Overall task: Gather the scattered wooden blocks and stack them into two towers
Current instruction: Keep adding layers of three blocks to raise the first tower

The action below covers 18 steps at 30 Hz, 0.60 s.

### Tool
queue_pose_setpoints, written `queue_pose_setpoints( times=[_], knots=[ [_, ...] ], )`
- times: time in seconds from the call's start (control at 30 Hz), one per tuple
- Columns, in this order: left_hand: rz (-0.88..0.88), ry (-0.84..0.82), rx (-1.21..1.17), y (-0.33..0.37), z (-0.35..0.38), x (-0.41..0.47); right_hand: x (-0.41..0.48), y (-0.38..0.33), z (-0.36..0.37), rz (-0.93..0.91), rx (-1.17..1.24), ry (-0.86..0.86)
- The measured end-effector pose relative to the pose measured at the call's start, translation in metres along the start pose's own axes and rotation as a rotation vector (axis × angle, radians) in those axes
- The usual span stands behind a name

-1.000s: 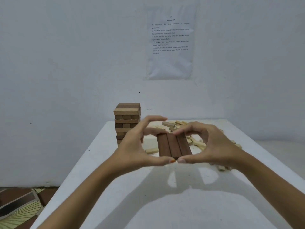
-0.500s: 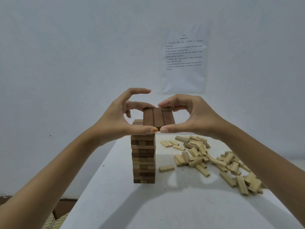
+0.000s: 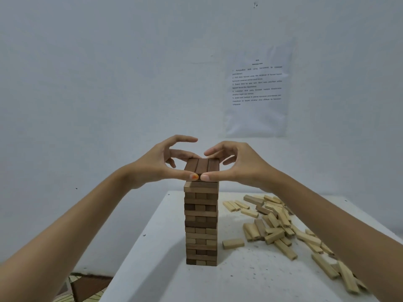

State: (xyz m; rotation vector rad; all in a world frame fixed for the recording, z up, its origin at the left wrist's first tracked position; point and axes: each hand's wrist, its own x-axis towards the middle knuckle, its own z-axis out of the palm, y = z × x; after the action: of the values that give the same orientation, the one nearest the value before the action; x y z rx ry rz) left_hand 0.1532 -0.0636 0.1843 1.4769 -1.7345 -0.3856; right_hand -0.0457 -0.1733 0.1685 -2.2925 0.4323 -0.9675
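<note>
A tower of dark and light wooden blocks (image 3: 201, 225) stands on the white table (image 3: 239, 282). Right at its top sits a row of three dark brown blocks (image 3: 202, 165), side by side. My left hand (image 3: 161, 163) and my right hand (image 3: 237, 165) pinch this row between thumbs at the near end and fingers at the far end. Both thumbs meet at the row's front edge. Whether the row rests on the tower or hovers just above it I cannot tell. A pile of pale loose blocks (image 3: 281, 227) lies to the right of the tower.
One pale block (image 3: 233, 244) lies alone just right of the tower's base. The pale pile stretches toward the table's right front edge. A printed sheet (image 3: 257, 88) hangs on the white wall behind. The table's left edge drops to a patterned floor (image 3: 87, 290).
Both hands carried the row of three dark blocks up from the table and over to the tower, and now hold it at the tower's top. The camera view has shifted with them.
</note>
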Motion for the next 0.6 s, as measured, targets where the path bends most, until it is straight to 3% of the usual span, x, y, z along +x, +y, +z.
queue_pose_setpoints(
  times=[0.6],
  knots=[
    [-0.047,-0.08,-0.054,-0.031,0.006,0.007,0.0,0.022,0.017,0.065,-0.024,-0.01]
  ],
)
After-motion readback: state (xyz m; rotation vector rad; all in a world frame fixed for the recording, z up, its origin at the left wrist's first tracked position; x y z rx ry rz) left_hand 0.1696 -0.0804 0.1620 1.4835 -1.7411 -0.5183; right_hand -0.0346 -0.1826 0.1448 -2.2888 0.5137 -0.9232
